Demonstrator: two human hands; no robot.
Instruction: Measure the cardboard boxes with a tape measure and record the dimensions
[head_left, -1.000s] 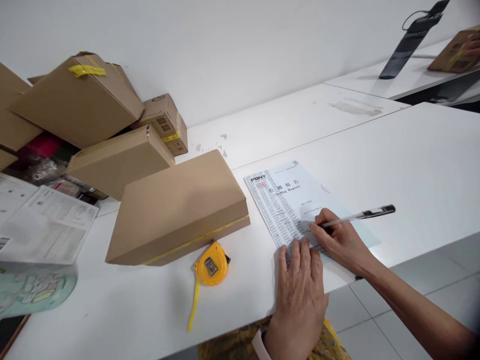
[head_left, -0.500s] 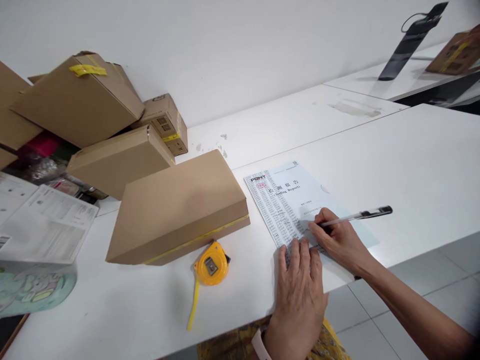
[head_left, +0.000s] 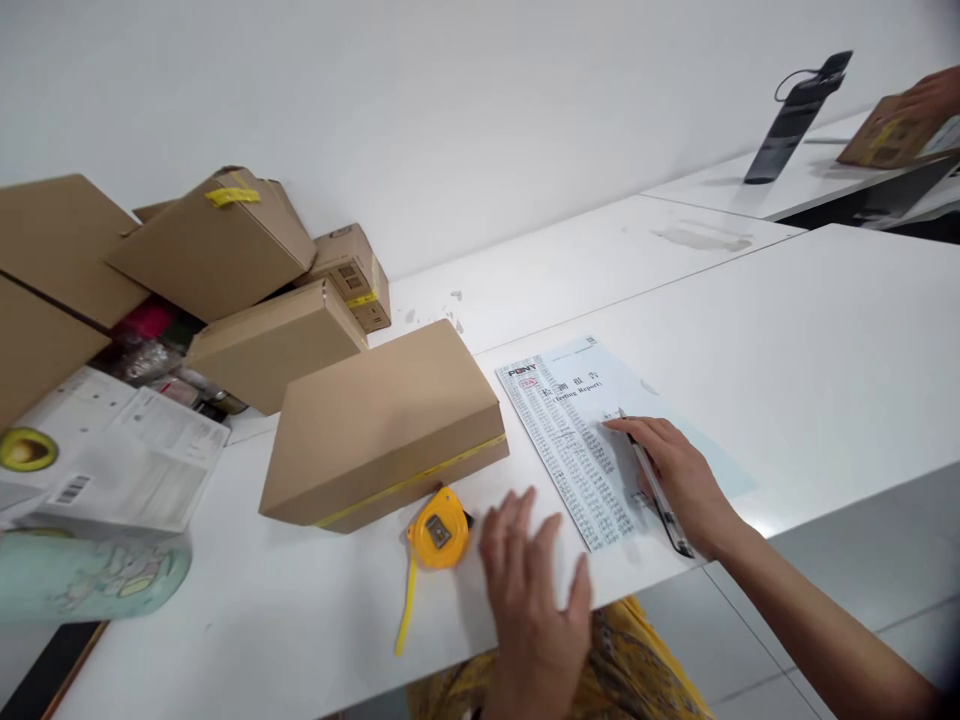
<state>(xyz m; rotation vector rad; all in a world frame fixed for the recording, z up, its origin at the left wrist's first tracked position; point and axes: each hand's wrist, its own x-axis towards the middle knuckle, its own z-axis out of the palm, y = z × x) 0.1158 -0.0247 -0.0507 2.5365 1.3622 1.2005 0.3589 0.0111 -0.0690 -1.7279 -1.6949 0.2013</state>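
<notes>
A pale blue printed report [head_left: 592, 400] lies flat on the white table, with "PONY" and "Testing Report" on its cover. My right hand [head_left: 679, 475] is over its right side and holds a pen [head_left: 658, 495], whose black end now points down toward the table's front edge. The pen's other end shows by the fingertips. My left hand [head_left: 536, 600], slightly blurred, is open with its fingers spread, between the report and an orange tape measure [head_left: 439, 530]. A short yellow strip of tape sticks out of the tape measure. Behind it lies a closed cardboard box [head_left: 390, 415].
More cardboard boxes [head_left: 217, 240] are stacked at the left. In front of them lie a white printed carton [head_left: 142, 440] and a mint green bottle [head_left: 105, 575]. A dark water bottle [head_left: 791, 125] stands far right, near another person's hand [head_left: 934, 95] on a small box.
My left hand has lifted off the report and moved left toward the tape measure. In my right hand the pen has swung from pointing right to pointing down. Another person's hand has appeared far right.
</notes>
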